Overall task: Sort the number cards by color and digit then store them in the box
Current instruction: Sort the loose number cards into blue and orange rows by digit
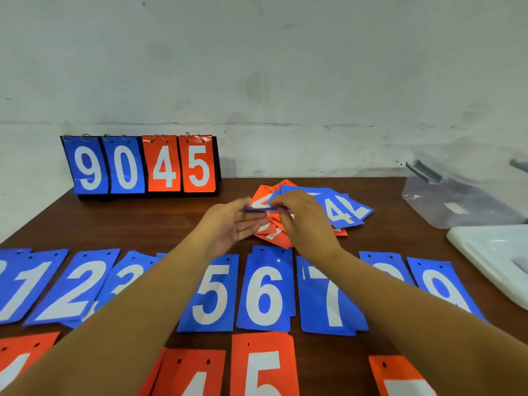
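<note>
A mixed pile of blue and orange number cards (340, 212) lies at the middle back of the brown table (143, 224). Just above the pile, my right hand (303, 221) pinches a blue card (265, 208), seen edge-on. My left hand (231, 227) has its palm turned up and its straight fingers touch that card's left end. Nearer me runs a row of blue cards, among them 1, 2, 5 (213, 292), 6 (264, 292), 7 (328, 298) and 9. Orange cards (264, 367) form a row at the front edge; my forearms hide some cards.
A flip scoreboard (141, 165) reading 9 0 4 5 stands at the back left against the wall. A clear plastic box (457, 204) sits at the back right, with its white lid (491, 255) in front of it.
</note>
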`<action>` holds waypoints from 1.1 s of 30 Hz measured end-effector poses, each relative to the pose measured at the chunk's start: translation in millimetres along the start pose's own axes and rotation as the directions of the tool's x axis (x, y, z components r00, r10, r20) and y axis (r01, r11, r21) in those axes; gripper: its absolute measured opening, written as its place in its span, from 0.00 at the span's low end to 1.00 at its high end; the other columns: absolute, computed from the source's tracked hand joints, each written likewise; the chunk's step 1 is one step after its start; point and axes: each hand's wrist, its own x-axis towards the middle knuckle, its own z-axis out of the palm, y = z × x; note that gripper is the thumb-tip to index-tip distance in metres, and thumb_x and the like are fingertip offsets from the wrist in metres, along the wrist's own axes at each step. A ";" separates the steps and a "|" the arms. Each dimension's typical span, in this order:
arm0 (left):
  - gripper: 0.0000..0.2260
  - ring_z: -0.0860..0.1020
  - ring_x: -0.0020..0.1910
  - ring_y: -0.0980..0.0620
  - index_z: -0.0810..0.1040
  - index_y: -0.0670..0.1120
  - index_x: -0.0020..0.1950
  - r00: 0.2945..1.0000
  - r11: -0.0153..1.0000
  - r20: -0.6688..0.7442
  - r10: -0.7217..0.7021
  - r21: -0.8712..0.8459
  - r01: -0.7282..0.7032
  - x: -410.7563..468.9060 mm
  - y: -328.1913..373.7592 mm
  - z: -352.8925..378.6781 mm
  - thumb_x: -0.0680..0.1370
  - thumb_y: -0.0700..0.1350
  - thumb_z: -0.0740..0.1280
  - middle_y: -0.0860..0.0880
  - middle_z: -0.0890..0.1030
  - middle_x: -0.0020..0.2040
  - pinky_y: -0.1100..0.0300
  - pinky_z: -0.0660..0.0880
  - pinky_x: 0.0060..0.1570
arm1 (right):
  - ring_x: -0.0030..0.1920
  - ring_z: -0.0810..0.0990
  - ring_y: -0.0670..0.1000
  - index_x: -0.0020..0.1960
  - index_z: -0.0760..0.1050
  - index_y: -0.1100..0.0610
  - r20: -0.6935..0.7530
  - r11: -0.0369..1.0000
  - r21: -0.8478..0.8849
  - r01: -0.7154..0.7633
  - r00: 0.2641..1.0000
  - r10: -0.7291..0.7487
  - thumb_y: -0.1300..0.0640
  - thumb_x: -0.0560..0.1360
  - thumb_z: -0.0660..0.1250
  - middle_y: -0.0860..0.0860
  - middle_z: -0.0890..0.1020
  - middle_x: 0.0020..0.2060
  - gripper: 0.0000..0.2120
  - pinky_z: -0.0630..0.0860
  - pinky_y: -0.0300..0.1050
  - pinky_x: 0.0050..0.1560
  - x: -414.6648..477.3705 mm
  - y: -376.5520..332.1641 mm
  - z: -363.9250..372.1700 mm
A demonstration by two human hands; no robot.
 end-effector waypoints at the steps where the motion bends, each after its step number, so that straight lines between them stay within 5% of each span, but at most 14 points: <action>1: 0.11 0.85 0.47 0.45 0.76 0.37 0.59 0.999 1.000 -0.034 0.023 -0.005 -0.023 -2.7 -1.2 0.2 0.81 0.42 0.65 0.37 0.83 0.53 0.58 0.82 0.41 | 0.53 0.78 0.52 0.54 0.81 0.59 0.040 1.000 0.003 0.009 0.999 -0.009 0.65 0.76 0.65 0.53 0.83 0.50 0.09 0.70 0.41 0.58 -4.2 -1.2 -1.1; 3: 0.13 0.83 0.50 0.46 0.75 0.39 0.64 0.983 0.995 -0.169 0.074 0.079 -0.061 -1.5 -3.6 -2.0 0.79 0.37 0.67 0.38 0.80 0.57 0.56 0.83 0.42 | 0.60 0.75 0.50 0.59 0.79 0.56 0.126 1.000 0.018 -0.020 0.992 0.017 0.61 0.77 0.67 0.51 0.81 0.57 0.12 0.66 0.40 0.64 -9.4 4.8 -2.0; 6: 0.24 0.81 0.53 0.47 0.69 0.47 0.71 0.932 0.962 -0.316 0.176 0.258 -0.094 3.5 -6.8 -11.5 0.77 0.39 0.70 0.42 0.75 0.63 0.51 0.83 0.46 | 0.68 0.69 0.51 0.68 0.71 0.57 0.150 0.943 0.046 -0.329 0.936 0.319 0.55 0.77 0.67 0.52 0.73 0.66 0.20 0.65 0.44 0.68 -8.1 31.9 -4.1; 9: 0.22 0.82 0.49 0.49 0.69 0.46 0.68 0.919 0.935 -0.333 0.211 0.343 -0.090 3.7 -11.0 -13.5 0.77 0.42 0.71 0.43 0.77 0.60 0.50 0.83 0.47 | 0.64 0.72 0.59 0.67 0.68 0.62 0.176 0.783 -0.215 -0.584 0.765 0.619 0.53 0.77 0.66 0.59 0.70 0.65 0.22 0.70 0.51 0.62 -4.5 73.4 -8.9; 12: 0.11 0.81 0.46 0.52 0.73 0.46 0.59 0.920 0.902 -0.305 0.247 0.419 -0.103 5.8 -13.9 -10.4 0.78 0.44 0.69 0.46 0.80 0.55 0.51 0.83 0.46 | 0.60 0.74 0.60 0.63 0.70 0.61 0.181 0.677 -0.462 -0.573 0.686 0.704 0.46 0.77 0.64 0.60 0.74 0.60 0.22 0.72 0.52 0.58 -5.8 95.0 -11.1; 16: 0.05 0.83 0.45 0.54 0.77 0.50 0.55 0.929 0.854 -0.170 0.329 0.473 -0.216 5.4 -14.7 -10.6 0.79 0.45 0.66 0.49 0.83 0.51 0.59 0.80 0.35 | 0.51 0.77 0.59 0.48 0.72 0.58 0.198 0.717 -0.564 -0.408 0.777 0.598 0.51 0.80 0.60 0.56 0.78 0.47 0.10 0.72 0.50 0.47 -3.4 98.8 -4.9; 18: 0.07 0.82 0.43 0.54 0.78 0.51 0.57 0.930 0.850 -0.132 0.343 0.466 -0.247 4.7 -15.8 -10.8 0.80 0.44 0.66 0.50 0.84 0.51 0.63 0.76 0.30 | 0.47 0.77 0.57 0.48 0.73 0.59 0.236 0.724 -0.599 -0.341 0.789 0.567 0.57 0.80 0.58 0.57 0.80 0.46 0.08 0.71 0.48 0.42 -0.3 96.4 -3.5; 25: 0.11 0.84 0.49 0.49 0.77 0.50 0.61 0.958 0.889 -0.166 0.236 0.434 -0.144 -0.6 -16.9 -6.9 0.80 0.43 0.66 0.47 0.84 0.53 0.48 0.82 0.51 | 0.47 0.79 0.56 0.55 0.75 0.61 0.197 0.709 -0.654 -0.265 0.845 0.498 0.63 0.79 0.59 0.57 0.81 0.47 0.08 0.69 0.45 0.39 0.6 79.0 -19.7; 30: 0.06 0.83 0.48 0.50 0.77 0.48 0.55 0.942 0.840 -0.178 0.284 0.519 -0.155 -22.6 -10.2 -10.9 0.79 0.44 0.68 0.47 0.83 0.51 0.54 0.82 0.46 | 0.46 0.81 0.57 0.53 0.76 0.60 -0.069 0.853 -0.427 -0.299 0.952 0.299 0.59 0.80 0.61 0.55 0.82 0.47 0.07 0.74 0.48 0.43 -1.0 32.5 -42.2; 33: 0.04 0.83 0.47 0.48 0.77 0.45 0.52 0.936 0.872 -0.216 0.279 0.464 -0.153 -39.7 -9.6 -17.8 0.79 0.43 0.68 0.45 0.83 0.50 0.51 0.82 0.46 | 0.46 0.81 0.55 0.52 0.79 0.58 -0.026 0.966 -0.190 -0.177 0.984 0.176 0.56 0.80 0.63 0.53 0.83 0.48 0.08 0.77 0.51 0.48 -14.5 -16.7 -45.3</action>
